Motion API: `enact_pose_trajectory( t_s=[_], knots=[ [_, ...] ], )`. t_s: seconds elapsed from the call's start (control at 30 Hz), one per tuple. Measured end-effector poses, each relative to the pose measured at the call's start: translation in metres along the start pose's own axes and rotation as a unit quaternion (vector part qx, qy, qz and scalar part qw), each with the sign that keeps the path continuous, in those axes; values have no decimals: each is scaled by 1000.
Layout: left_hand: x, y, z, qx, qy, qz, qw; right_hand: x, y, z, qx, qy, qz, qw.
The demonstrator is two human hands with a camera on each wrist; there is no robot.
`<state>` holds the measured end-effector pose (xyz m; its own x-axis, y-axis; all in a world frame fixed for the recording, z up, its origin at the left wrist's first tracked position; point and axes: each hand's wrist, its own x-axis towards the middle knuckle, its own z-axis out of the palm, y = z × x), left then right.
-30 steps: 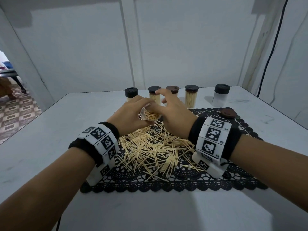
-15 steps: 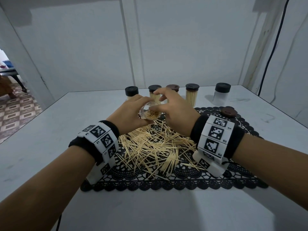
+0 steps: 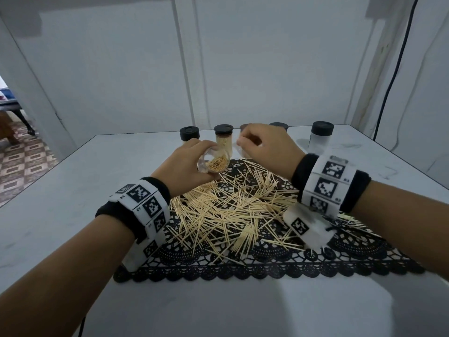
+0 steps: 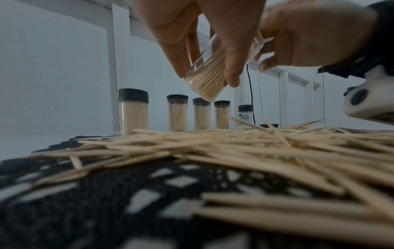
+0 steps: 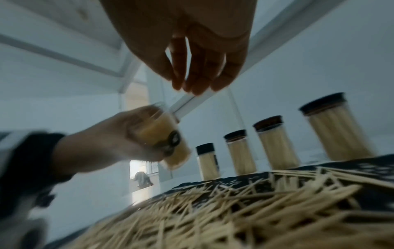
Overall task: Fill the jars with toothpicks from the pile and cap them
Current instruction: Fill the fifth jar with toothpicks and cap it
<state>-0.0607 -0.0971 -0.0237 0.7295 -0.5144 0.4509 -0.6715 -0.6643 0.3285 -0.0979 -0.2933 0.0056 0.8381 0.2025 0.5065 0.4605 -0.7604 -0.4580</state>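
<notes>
My left hand (image 3: 192, 161) grips a clear open jar (image 3: 215, 162) partly filled with toothpicks, tilted with its mouth toward me above the far edge of the toothpick pile (image 3: 230, 207). The same jar (image 4: 210, 75) shows between thumb and fingers in the left wrist view, and blurred (image 5: 170, 143) in the right wrist view. My right hand (image 3: 252, 144) hovers just right of the jar, apart from it, fingers loosely bunched and holding nothing that I can see. In the right wrist view its fingertips (image 5: 192, 87) hang downward with nothing in them.
The pile lies on a black lace mat (image 3: 243, 271) on a white table (image 3: 73, 190). Several capped jars of toothpicks (image 4: 133, 111) stand in a row behind the mat, with a frosted black-capped jar (image 3: 322, 138) at the right. A loose dark lid (image 4: 269, 125) lies on the mat's far side.
My right hand has drawn away from the jar's mouth to the right. The left hand has kept hold of the jar, whose mouth now faces me uncovered.
</notes>
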Motion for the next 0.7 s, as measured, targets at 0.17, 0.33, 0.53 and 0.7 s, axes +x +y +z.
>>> enact_pose_trajectory(
  t_s=[0.17, 0.33, 0.53, 0.7],
  knots=[
    [1, -2, 2, 2, -5, -11, 1000, 30, 39, -7, -143, -231, 96, 958],
    [1, -3, 3, -6, -12, -14, 1000, 48, 64, 9, -277, -359, 143, 880],
    [2, -1, 0, -3, -20, -16, 1000, 57, 73, 25, -323, -386, 152, 851],
    [2, -2, 1, -4, -22, -17, 1000, 60, 64, 29, -287, -401, 94, 865]
  ],
)
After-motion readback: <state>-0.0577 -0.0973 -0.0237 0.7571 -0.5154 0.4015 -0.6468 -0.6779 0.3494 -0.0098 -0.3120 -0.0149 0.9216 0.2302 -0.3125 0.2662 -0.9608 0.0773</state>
